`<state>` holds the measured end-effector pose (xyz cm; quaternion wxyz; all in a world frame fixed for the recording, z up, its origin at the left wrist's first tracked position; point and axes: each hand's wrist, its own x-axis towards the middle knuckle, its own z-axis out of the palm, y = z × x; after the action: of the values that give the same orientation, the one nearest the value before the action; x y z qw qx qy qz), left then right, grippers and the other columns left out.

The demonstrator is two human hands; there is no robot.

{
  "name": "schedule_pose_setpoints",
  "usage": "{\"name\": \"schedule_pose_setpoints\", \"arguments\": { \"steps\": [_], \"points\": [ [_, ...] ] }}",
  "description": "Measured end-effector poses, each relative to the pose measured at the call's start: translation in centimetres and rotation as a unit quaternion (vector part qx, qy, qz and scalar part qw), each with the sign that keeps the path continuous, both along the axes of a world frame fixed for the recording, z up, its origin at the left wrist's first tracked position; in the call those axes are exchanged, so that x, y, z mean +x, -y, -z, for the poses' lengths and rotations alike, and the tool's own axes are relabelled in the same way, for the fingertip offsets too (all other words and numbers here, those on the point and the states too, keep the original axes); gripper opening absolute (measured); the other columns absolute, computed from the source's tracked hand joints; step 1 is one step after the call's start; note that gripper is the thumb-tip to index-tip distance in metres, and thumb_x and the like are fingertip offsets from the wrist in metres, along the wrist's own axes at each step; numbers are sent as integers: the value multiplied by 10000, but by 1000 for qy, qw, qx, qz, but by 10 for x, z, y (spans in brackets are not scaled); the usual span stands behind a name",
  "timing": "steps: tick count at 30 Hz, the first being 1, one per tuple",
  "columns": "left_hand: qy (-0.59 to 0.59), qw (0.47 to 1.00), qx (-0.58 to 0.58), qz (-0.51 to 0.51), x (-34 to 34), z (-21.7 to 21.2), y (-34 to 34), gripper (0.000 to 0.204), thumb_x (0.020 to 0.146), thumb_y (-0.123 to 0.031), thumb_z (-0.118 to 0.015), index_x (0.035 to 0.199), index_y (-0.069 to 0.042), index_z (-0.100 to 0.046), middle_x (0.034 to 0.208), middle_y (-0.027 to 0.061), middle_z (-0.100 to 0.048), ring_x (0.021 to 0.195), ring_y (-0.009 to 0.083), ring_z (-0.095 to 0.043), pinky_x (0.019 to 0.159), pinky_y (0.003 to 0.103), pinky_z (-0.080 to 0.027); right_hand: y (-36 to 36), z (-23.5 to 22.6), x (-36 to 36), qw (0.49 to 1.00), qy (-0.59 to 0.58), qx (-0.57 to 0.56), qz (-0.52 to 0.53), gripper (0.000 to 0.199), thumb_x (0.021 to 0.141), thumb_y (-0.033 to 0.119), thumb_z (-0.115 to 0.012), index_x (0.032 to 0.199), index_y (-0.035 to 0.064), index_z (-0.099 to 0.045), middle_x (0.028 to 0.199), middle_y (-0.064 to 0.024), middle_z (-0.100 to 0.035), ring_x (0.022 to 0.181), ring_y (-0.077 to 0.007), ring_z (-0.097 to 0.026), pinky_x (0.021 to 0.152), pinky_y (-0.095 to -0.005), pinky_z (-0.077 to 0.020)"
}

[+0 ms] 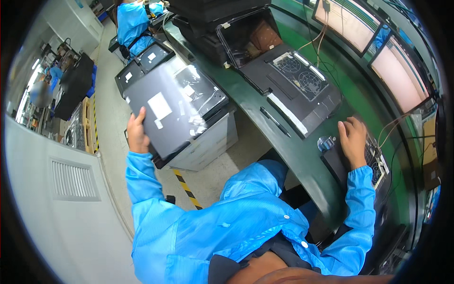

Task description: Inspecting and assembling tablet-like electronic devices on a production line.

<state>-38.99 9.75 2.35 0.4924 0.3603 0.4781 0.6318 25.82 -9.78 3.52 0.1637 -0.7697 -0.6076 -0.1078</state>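
Observation:
My left hand (137,133) grips the left edge of a flat dark grey panel (142,100) that bears white paper labels. The panel is slightly blurred and lies over a stack of dark panels on a pale box-like stand (220,137). Clear plastic film (208,90) covers a dark panel at the stack's right side. On the green bench, my right hand (352,144) is over a black unit with a fan-pattern plate (377,163). Its fingers are bent and somewhat apart, with nothing visible between them; their undersides are hidden. A small clear round object (326,143) is beside that hand.
An opened black case (302,106) with a similar fan-pattern plate is on the bench (241,97). A black pen (275,122) lies near the bench edge. Lit monitors (399,71) and cables line the right. Another person in blue (132,23) works beyond the stack.

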Motion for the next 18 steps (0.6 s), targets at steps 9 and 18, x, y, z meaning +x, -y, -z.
{"name": "schedule_pose_setpoints", "arguments": {
  "steps": [9, 18],
  "points": [
    [18, 976, -184, 114, -177, 117, -53, 413, 1024, -269, -639, 1359, -33, -585, 1316, 142, -675, 1162, 299, -668, 1050, 461, -515, 15, -12, -24, 990, 59, 128, 21, 409, 912, 410, -720, 1052, 25, -720, 1070, -170, -709, 1138, -350, -633, 1106, -584, -373],
    [-734, 601, -306, 77, -108, 50, -87, 796, 940, -685, -582, 1107, 85, -701, 978, 264, -738, 836, 404, -747, 705, 537, -581, 56, -30, -30, 984, 96, 141, -45, 486, 899, 400, -721, 1194, 19, -658, 1202, -153, -641, 1245, -340, -559, 1141, -565, -371]
  ]
}}
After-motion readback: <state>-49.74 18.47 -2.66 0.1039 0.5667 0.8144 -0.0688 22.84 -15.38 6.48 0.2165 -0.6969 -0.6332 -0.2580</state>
